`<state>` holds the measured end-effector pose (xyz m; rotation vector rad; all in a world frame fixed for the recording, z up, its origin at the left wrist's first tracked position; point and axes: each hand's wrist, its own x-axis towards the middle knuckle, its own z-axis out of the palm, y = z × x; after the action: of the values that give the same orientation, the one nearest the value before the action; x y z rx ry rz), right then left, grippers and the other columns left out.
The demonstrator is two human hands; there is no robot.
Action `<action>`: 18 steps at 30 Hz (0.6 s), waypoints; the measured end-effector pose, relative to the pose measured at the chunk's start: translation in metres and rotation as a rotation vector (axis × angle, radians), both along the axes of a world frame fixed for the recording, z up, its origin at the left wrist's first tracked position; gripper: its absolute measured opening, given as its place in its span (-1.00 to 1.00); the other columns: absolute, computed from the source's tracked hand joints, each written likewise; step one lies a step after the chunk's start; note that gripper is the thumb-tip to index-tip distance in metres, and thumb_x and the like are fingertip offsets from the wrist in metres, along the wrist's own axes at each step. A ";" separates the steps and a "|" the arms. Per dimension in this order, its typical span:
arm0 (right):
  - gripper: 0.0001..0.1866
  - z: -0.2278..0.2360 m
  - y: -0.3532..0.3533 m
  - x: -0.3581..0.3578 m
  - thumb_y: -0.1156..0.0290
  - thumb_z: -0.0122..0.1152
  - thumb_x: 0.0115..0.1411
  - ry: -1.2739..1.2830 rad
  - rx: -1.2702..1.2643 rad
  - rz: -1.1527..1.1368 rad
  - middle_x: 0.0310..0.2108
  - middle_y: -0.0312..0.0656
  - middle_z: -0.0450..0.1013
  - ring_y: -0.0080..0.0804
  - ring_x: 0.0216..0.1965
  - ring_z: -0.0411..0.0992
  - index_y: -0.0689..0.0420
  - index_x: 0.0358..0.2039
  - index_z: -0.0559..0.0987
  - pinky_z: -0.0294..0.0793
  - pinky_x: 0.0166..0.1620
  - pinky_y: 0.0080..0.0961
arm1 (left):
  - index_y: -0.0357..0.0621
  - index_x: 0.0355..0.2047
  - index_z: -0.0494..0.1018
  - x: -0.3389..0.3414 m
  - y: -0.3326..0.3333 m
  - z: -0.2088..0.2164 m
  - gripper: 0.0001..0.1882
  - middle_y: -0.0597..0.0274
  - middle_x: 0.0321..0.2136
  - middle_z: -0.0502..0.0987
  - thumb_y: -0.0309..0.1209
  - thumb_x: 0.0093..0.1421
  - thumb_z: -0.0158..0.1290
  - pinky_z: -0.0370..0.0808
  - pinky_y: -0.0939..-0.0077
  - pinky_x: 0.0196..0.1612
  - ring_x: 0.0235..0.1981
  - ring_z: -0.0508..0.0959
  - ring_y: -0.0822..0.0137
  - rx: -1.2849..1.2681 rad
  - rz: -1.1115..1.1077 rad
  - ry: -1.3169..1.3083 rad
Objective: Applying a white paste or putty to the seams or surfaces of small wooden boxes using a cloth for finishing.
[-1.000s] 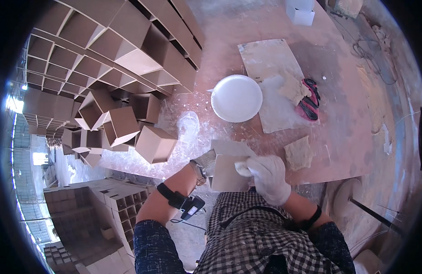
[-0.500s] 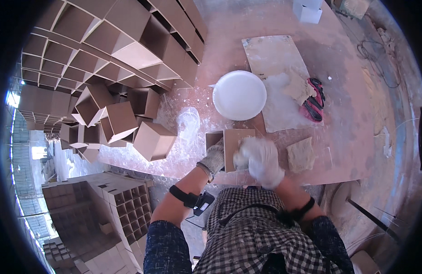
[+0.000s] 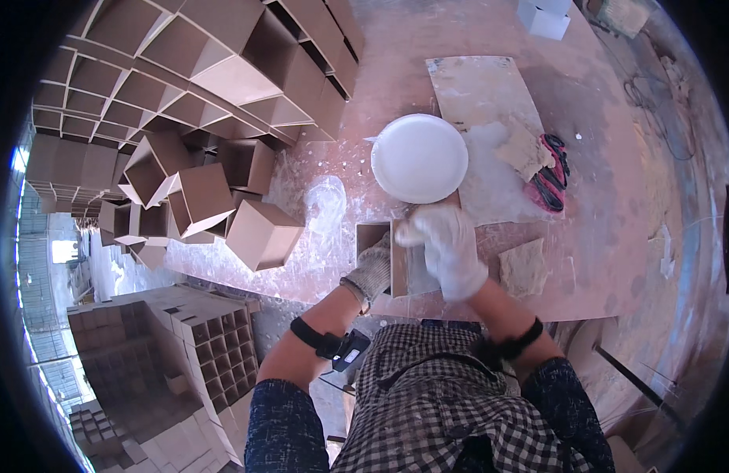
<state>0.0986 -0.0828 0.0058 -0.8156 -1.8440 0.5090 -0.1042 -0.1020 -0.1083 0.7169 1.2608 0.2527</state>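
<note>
A small brown open-ended box (image 3: 371, 234), which looks like cardboard or fibreboard, sits on the table in front of me. My left hand (image 3: 375, 256), in a grey knitted glove, reaches into its open end, and the box wall hides the fingers. Over the box's right side lies my right hand (image 3: 447, 248) in a white glove, smeared by motion, its fingertips near the upper edge. The face beneath it looks pale and greyish. Just beyond the box stands a round white dish or tub (image 3: 420, 195).
Loose boxes (image 3: 264, 236) lie at the left, before a tall stack of boxes (image 3: 215, 47). A stained board (image 3: 479, 83) carries a pink-and-black glove (image 3: 547, 177). A rough beige slab (image 3: 522, 268) lies right of my hand. More boxes (image 3: 223, 347) are stacked below the table's left edge.
My right hand has moved up and slightly left across the box's right side. The left hand remains inside the box. The whole view has shifted slightly.
</note>
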 end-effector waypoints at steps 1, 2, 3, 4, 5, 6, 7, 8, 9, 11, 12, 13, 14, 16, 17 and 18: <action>-0.78 0.001 0.015 -0.010 0.49 0.19 -0.07 -0.050 0.101 -0.149 -0.48 -0.30 0.48 -0.23 -0.47 0.46 -0.03 -0.35 0.58 0.44 -0.40 -0.31 | -0.04 0.31 0.08 -0.023 -0.012 -0.046 -0.36 0.09 0.27 0.20 -0.10 0.29 -0.07 0.32 0.35 0.21 0.23 0.32 0.14 0.230 0.018 -0.034; -0.76 -0.001 0.021 -0.018 0.50 0.18 -0.09 -0.104 0.194 -0.308 -0.46 -0.30 0.48 -0.24 -0.44 0.47 -0.02 -0.34 0.58 0.45 -0.38 -0.33 | -0.04 0.30 0.11 -0.037 -0.020 -0.074 -0.38 0.10 0.25 0.23 -0.11 0.30 -0.08 0.34 0.34 0.19 0.20 0.35 0.13 0.454 0.026 -0.070; -0.76 0.006 0.015 -0.017 0.50 0.18 -0.09 -0.111 0.187 -0.311 -0.46 -0.30 0.48 -0.24 -0.44 0.47 -0.02 -0.34 0.58 0.45 -0.38 -0.33 | -0.06 0.27 0.15 -0.032 -0.024 -0.070 -0.40 0.09 0.23 0.25 -0.11 0.29 -0.06 0.36 0.33 0.17 0.21 0.35 0.13 0.325 0.201 -0.180; -0.75 0.016 0.001 -0.014 0.49 0.18 -0.08 -0.099 0.073 -0.153 -0.44 -0.31 0.50 -0.25 -0.40 0.49 -0.03 -0.32 0.58 0.45 -0.34 -0.32 | -0.06 0.27 0.15 -0.033 -0.025 -0.077 -0.40 0.09 0.23 0.25 -0.11 0.29 -0.06 0.36 0.33 0.17 0.21 0.35 0.13 0.317 0.200 -0.185; -0.74 0.028 -0.015 -0.016 0.49 0.19 -0.08 -0.076 -0.029 0.024 -0.42 -0.33 0.51 -0.27 -0.35 0.50 -0.04 -0.31 0.58 0.45 -0.30 -0.30 | -0.05 0.27 0.16 -0.042 -0.030 -0.090 -0.39 0.07 0.23 0.25 -0.10 0.28 -0.05 0.36 0.31 0.17 0.22 0.33 0.13 0.351 0.093 -0.110; -0.74 0.022 -0.041 -0.017 0.49 0.19 -0.08 -0.073 -0.028 0.039 -0.42 -0.33 0.51 -0.27 -0.35 0.50 -0.04 -0.31 0.58 0.45 -0.30 -0.30 | -0.05 0.26 0.17 -0.049 -0.034 -0.099 -0.39 0.05 0.22 0.26 -0.10 0.27 -0.05 0.36 0.29 0.17 0.23 0.32 0.13 0.379 -0.014 -0.036; -0.77 0.007 -0.070 -0.003 0.50 0.17 -0.05 -0.224 -0.136 0.059 -0.36 -0.25 0.53 -0.19 -0.32 0.51 -0.01 -0.32 0.58 0.47 -0.30 -0.27 | -0.02 0.27 0.17 -0.024 -0.027 -0.070 -0.37 0.01 0.20 0.26 -0.09 0.25 -0.03 0.37 0.28 0.17 0.19 0.36 0.09 0.497 -0.039 -0.135; -0.80 -0.002 -0.082 0.007 0.50 0.15 -0.01 -0.362 -0.246 0.087 -0.31 -0.17 0.56 -0.12 -0.29 0.52 0.01 -0.33 0.58 0.48 -0.29 -0.23 | -0.02 0.27 0.17 -0.003 -0.014 -0.036 -0.37 0.01 0.20 0.26 -0.09 0.25 -0.03 0.37 0.28 0.17 0.19 0.36 0.09 0.493 -0.060 -0.152; -0.80 0.002 -0.075 0.013 0.50 0.15 -0.01 -0.365 -0.253 0.077 -0.31 -0.17 0.56 -0.12 -0.29 0.52 0.01 -0.33 0.58 0.48 -0.29 -0.23 | -0.02 0.26 0.18 0.012 -0.004 -0.002 -0.37 -0.01 0.19 0.28 -0.08 0.24 -0.02 0.37 0.27 0.16 0.18 0.37 0.08 0.706 -0.445 0.232; -0.80 0.025 -0.054 0.010 0.52 0.14 0.00 -0.506 -0.388 0.312 -0.32 -0.25 0.56 -0.15 -0.32 0.53 0.00 -0.33 0.59 0.48 -0.33 -0.27 | -0.04 0.25 0.20 -0.005 -0.015 -0.034 -0.38 -0.02 0.16 0.30 -0.09 0.23 -0.01 0.39 0.26 0.15 0.16 0.38 0.06 0.772 -0.577 0.459; -0.80 0.025 -0.037 0.000 0.52 0.14 0.00 -0.502 -0.370 0.337 -0.32 -0.25 0.56 -0.15 -0.32 0.53 0.00 -0.33 0.59 0.48 -0.33 -0.27 | -0.06 0.24 0.22 -0.025 -0.024 -0.078 -0.38 -0.02 0.15 0.31 -0.10 0.22 -0.01 0.39 0.27 0.15 0.16 0.38 0.06 0.656 -0.310 0.241; -0.77 0.018 -0.015 -0.016 0.51 0.18 -0.02 -0.283 -0.098 0.190 -0.32 -0.27 0.55 -0.20 -0.30 0.52 -0.05 -0.30 0.59 0.47 -0.27 -0.28 | -0.07 0.23 0.23 -0.047 -0.034 -0.119 -0.39 -0.02 0.14 0.32 -0.10 0.22 0.00 0.39 0.27 0.14 0.15 0.39 0.05 0.560 -0.062 0.058; -0.72 0.001 0.003 -0.013 0.50 0.22 -0.03 -0.088 0.143 -0.016 -0.31 -0.29 0.55 -0.26 -0.28 0.51 -0.09 -0.26 0.58 0.46 -0.20 -0.29 | -0.07 0.23 0.23 -0.030 -0.026 -0.109 -0.39 -0.02 0.14 0.32 -0.10 0.22 0.00 0.39 0.27 0.14 0.15 0.39 0.05 0.554 -0.083 0.037; -0.72 -0.017 0.024 0.009 0.49 0.23 -0.04 -0.175 0.084 -0.139 -0.28 -0.29 0.54 -0.25 -0.26 0.51 -0.10 -0.26 0.58 0.46 -0.20 -0.30 | -0.10 0.19 0.27 0.019 0.000 -0.022 -0.42 0.01 0.15 0.33 -0.11 0.22 0.00 0.40 0.28 0.14 0.14 0.40 0.09 0.507 -0.464 0.379; -0.71 -0.021 0.028 0.015 0.49 0.24 -0.04 -0.236 0.035 -0.213 -0.25 -0.28 0.53 -0.24 -0.24 0.51 -0.10 -0.26 0.59 0.47 -0.20 -0.30 | -0.10 0.18 0.28 0.036 0.006 0.024 -0.43 0.02 0.16 0.32 -0.10 0.23 0.00 0.40 0.28 0.14 0.11 0.44 0.09 0.860 -0.822 0.659; -0.71 -0.010 0.017 -0.003 0.49 0.24 -0.04 -0.208 0.048 -0.171 -0.25 -0.28 0.53 -0.24 -0.24 0.51 -0.10 -0.26 0.59 0.47 -0.20 -0.30 | -0.10 0.18 0.28 0.014 -0.004 -0.003 -0.43 0.02 0.16 0.32 -0.10 0.23 0.00 0.40 0.28 0.14 0.11 0.44 0.09 0.842 -0.791 0.703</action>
<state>0.0959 -0.0653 -0.0043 -1.0146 -1.9456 0.2790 -0.0899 -0.1062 -0.1110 2.0956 1.3897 -0.1693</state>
